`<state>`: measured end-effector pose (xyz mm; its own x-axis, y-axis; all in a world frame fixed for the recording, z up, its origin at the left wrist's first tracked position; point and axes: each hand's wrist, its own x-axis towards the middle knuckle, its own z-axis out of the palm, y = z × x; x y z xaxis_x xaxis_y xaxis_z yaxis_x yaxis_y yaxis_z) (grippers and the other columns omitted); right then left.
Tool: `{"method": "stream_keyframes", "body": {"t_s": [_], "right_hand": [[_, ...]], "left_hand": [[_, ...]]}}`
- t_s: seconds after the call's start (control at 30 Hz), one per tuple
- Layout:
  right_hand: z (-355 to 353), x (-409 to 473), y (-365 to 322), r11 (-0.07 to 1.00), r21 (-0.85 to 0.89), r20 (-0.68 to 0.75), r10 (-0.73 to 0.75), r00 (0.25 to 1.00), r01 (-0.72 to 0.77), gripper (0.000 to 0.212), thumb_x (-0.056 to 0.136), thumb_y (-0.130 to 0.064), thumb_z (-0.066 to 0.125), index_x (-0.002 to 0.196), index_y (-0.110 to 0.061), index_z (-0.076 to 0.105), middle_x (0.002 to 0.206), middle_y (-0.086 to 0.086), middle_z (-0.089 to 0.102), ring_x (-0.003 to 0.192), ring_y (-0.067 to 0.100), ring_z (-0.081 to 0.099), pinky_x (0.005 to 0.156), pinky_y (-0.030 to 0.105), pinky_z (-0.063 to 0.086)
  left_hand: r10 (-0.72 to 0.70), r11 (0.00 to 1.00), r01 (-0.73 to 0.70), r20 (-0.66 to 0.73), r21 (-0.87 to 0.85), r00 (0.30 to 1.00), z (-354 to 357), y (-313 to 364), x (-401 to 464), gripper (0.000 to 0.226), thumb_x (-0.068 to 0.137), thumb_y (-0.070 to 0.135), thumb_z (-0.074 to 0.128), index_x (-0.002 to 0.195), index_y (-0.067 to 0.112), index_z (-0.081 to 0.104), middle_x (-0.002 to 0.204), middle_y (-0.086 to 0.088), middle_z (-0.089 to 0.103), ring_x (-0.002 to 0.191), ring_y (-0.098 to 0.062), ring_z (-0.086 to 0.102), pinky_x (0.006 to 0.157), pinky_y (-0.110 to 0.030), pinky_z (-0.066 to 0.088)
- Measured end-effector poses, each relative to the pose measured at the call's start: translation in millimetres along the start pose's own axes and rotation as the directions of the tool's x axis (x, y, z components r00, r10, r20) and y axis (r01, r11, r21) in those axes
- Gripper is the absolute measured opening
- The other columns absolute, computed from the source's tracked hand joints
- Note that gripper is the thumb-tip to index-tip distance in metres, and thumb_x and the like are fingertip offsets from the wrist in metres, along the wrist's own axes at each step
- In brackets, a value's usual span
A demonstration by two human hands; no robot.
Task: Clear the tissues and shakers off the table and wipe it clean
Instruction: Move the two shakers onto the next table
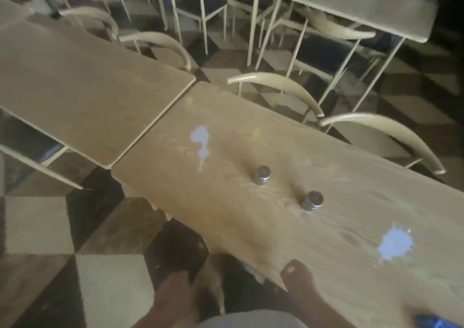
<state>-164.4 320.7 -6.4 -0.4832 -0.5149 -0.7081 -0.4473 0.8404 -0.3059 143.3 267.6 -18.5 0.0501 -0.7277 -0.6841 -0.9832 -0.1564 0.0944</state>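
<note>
While both hands hover empty at the table's (251, 232) near edge, right hand (301, 281) loosely spread over the wood and left hand (173, 292) blurred below it, two shakers (261, 174) (312, 200) stand mid-table between tissues (200, 136) (395, 245). A hasty reach could topple a shaker; their contents aren't discernible.

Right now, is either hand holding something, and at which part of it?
Nothing is held, as far as can be seen. The right hand rests on the near edge of the table; the left hand hangs blurred below it. Both shakers stand untouched.
</note>
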Motion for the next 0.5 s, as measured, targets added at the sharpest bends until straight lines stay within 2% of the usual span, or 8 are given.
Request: {"method": "stream_keyframes", "body": {"t_s": [0.07,0.13,0.23,0.3,0.37,0.43,0.5], "right_hand": [[-20.9,16.0,-10.7,0.995,0.096,-0.059,0.033,0.998,-0.028,0.011,0.083,-0.024,0.06,0.093,-0.03,0.06,0.087,-0.002,0.068,0.076,0.022,0.064,0.069,0.03,0.051],[-39.2,38.8,-18.9,0.98,0.2,-0.15,0.038,0.988,-0.007,0.023,0.084,-0.023,0.062,0.107,-0.027,0.058,0.091,-0.003,0.07,0.078,0.024,0.063,0.068,0.031,0.047],[-66.5,59.6,-37.8,0.946,0.317,-0.32,0.036,0.947,0.071,0.044,0.084,-0.027,0.071,0.121,-0.02,0.049,0.115,0.002,0.063,0.098,0.026,0.06,0.076,0.036,0.044],[-83.6,74.7,-48.0,0.936,0.342,-0.38,0.051,0.924,0.089,0.059,0.081,-0.033,0.076,0.129,-0.018,0.044,0.127,0.004,0.054,0.104,0.027,0.059,0.076,0.037,0.044],[-97.2,89.2,-57.6,0.932,0.351,-0.402,0.068,0.913,0.086,0.071,0.078,-0.044,0.077,0.134,-0.02,0.039,0.129,0.004,0.049,0.101,0.028,0.06,0.075,0.037,0.046],[-105.7,99.3,-65.0,0.942,0.325,-0.427,0.061,0.902,0.089,0.076,0.076,-0.056,0.073,0.135,-0.025,0.036,0.129,0.001,0.046,0.097,0.028,0.062,0.073,0.039,0.051],[-110.6,105.9,-68.6,0.951,0.294,-0.416,0.042,0.908,0.091,0.071,0.078,-0.058,0.07,0.133,-0.03,0.035,0.127,-0.003,0.043,0.091,0.027,0.064,0.07,0.039,0.053]], "left_hand": [[0.088,0.996,-0.089,-0.024,-0.01,0.996,-32.7,34.3,16.6,0.027,0.086,0.041,0.047,0.1,0.021,0.061,0.101,-0.001,0.068,0.096,-0.022,0.066,0.08,-0.036,0.055],[0.158,0.987,-0.158,-0.06,-0.006,0.986,-61.3,72.2,35.9,0.022,0.087,0.039,0.047,0.099,0.023,0.057,0.099,0.0,0.065,0.094,-0.022,0.064,0.077,-0.036,0.054],[0.214,0.977,-0.215,-0.112,-0.001,0.97,-94.0,130.8,62.7,0.032,0.09,0.037,0.049,0.119,0.024,0.053,0.115,0.0,0.061,0.105,-0.023,0.062,0.086,-0.038,0.053],[0.229,0.972,-0.235,-0.194,-0.012,0.954,-107.8,167.1,77.9,0.038,0.09,0.037,0.055,0.125,0.024,0.049,0.119,-0.001,0.057,0.108,-0.025,0.061,0.09,-0.041,0.052],[0.266,0.959,-0.281,-0.26,-0.022,0.928,-115.7,200.0,89.5,0.046,0.087,0.037,0.062,0.128,0.022,0.047,0.12,-0.005,0.055,0.108,-0.029,0.06,0.088,-0.042,0.051],[0.319,0.938,-0.345,-0.318,-0.03,0.893,-117.5,225.8,101.0,0.057,0.083,0.038,0.068,0.131,0.019,0.045,0.121,-0.009,0.054,0.108,-0.031,0.059,0.087,-0.042,0.052],[0.322,0.932,-0.36,-0.335,-0.054,0.885,-118.7,246.1,110.6,0.067,0.08,0.039,0.072,0.136,0.019,0.042,0.122,-0.009,0.052,0.109,-0.031,0.058,0.086,-0.041,0.052]]}}
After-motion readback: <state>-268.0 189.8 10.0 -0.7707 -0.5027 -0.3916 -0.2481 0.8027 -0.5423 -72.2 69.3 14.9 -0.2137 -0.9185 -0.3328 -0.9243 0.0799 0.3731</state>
